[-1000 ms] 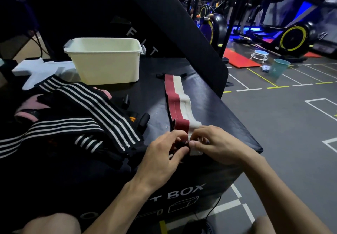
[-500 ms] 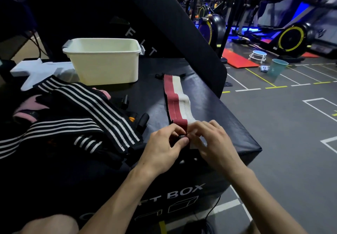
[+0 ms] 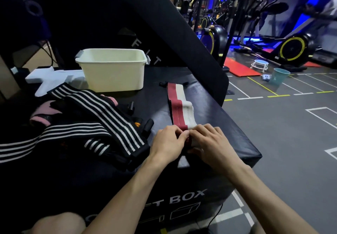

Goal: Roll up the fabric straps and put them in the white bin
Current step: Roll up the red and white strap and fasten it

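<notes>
A red and white fabric strap (image 3: 179, 104) lies lengthwise on the black padded box (image 3: 228, 135), its near end wound into a small roll. My left hand (image 3: 166, 143) and my right hand (image 3: 212, 142) meet at that roll, fingers curled over it and pinching it from both sides. The roll itself is mostly hidden under my fingers. The white bin (image 3: 111, 69) stands upright at the back of the box, with nothing visible inside it. A heap of black straps with white stripes (image 3: 87, 117) lies to the left of my hands.
Pink fabric (image 3: 44, 112) shows under the striped heap. A white foam piece (image 3: 51, 79) lies left of the bin. A slanted black pad (image 3: 173, 25) rises behind the box. On the gym floor to the right are exercise bikes, a red mat and a teal cup (image 3: 279, 75).
Both hands have moved forward along the strap, away from the box's near edge. The roll has grown and the flat stretch of strap is shorter.
</notes>
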A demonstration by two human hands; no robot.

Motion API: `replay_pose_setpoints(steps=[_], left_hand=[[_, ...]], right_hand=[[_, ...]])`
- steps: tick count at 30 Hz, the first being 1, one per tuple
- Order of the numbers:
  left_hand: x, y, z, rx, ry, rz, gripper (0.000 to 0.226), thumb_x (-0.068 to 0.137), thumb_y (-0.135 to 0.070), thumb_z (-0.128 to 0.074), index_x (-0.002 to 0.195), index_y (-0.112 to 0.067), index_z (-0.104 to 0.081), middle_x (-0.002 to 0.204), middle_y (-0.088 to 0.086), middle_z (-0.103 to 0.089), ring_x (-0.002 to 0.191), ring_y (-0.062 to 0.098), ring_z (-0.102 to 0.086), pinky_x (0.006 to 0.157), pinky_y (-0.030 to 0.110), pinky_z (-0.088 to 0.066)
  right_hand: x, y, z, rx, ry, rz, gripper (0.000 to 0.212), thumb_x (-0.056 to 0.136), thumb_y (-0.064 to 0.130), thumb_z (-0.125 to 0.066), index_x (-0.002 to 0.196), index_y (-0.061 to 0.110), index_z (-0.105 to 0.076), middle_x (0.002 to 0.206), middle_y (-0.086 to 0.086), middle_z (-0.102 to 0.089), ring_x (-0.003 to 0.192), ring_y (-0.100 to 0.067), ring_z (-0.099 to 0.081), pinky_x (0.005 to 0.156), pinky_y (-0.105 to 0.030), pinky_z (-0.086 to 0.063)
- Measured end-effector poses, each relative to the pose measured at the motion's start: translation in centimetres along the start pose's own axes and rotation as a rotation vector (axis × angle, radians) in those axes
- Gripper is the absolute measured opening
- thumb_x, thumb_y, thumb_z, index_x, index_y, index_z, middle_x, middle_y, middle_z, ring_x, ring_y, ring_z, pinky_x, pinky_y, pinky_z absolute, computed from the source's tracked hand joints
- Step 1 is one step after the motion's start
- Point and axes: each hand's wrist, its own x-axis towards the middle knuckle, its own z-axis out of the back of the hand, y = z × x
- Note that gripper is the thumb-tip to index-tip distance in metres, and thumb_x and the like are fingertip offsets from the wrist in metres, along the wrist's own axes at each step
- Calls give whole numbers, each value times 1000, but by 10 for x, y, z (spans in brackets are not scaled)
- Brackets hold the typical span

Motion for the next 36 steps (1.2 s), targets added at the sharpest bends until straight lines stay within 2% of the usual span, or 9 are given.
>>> replay_pose_setpoints(steps=[4,9,14,16,19,21,24,28,36], left_hand=[[-4,-4,9,0,69,29,32,94,-54,-64,89,-26,-77,90,-3,-77,93,19,-71,79,32,-56],[-29,-8,13,-5,157,-13,41,94,-61,-61,81,-25,-76,64,-9,-68,61,8,-65,62,28,-52],[-29,-10,29,24,274,-113,24,93,-50,-68,86,-29,-78,71,-14,-72,66,-1,-67,70,27,-56],[-13,-15,43,51,208,-143,14,91,-39,-72,89,-26,-77,71,-12,-74,63,-2,-67,72,27,-58],[28,-14,55,145,-39,-80,16,87,-47,-71,87,-31,-75,85,-10,-77,87,14,-72,85,36,-58],[51,-11,50,210,-5,27,28,87,-58,-70,92,-31,-76,96,-5,-77,97,22,-71,90,39,-57],[75,-4,29,105,66,129,42,81,-66,-73,99,-29,-79,107,-3,-77,104,24,-70,94,40,-56],[94,-8,10,-51,-61,181,30,73,-57,-86,78,-32,-71,111,-3,-76,111,23,-68,100,38,-53],[123,-21,8,23,-130,170,27,86,-42,-80,70,-30,-62,115,1,-74,112,29,-66,100,38,-51]], right_hand=[[-4,0,5,-116,-71,154,37,88,46,-54,106,15,-64,92,1,-61,77,-23,-59,69,-37,-48],[-32,2,19,-81,-63,200,46,94,57,-54,110,15,-65,89,5,-63,74,-17,-62,74,-35,-50],[-41,8,20,13,-102,164,46,93,56,-56,112,16,-66,86,8,-63,76,-13,-61,74,-33,-50],[-41,9,21,-9,-79,172,45,93,54,-55,115,17,-66,87,7,-63,77,-16,-62,74,-34,-50],[-44,11,24,-1,-65,154,44,94,54,-51,119,19,-64,91,8,-63,79,-17,-61,76,-33,-49],[-45,14,23,-1,-62,124,44,93,53,-53,121,20,-62,96,7,-64,82,-18,-61,77,-33,-48],[-49,17,17,5,-58,86,45,93,51,-57,124,20,-62,104,4,-65,86,-21,-62,77,-33,-50],[-54,20,13,74,-77,67,44,94,47,-61,127,17,-62,116,0,-63,94,-21,-62,81,-33,-53],[-51,20,13,101,-88,97,49,92,47,-65,125,12,-64,117,-2,-61,99,-20,-60,84,-33,-52]])
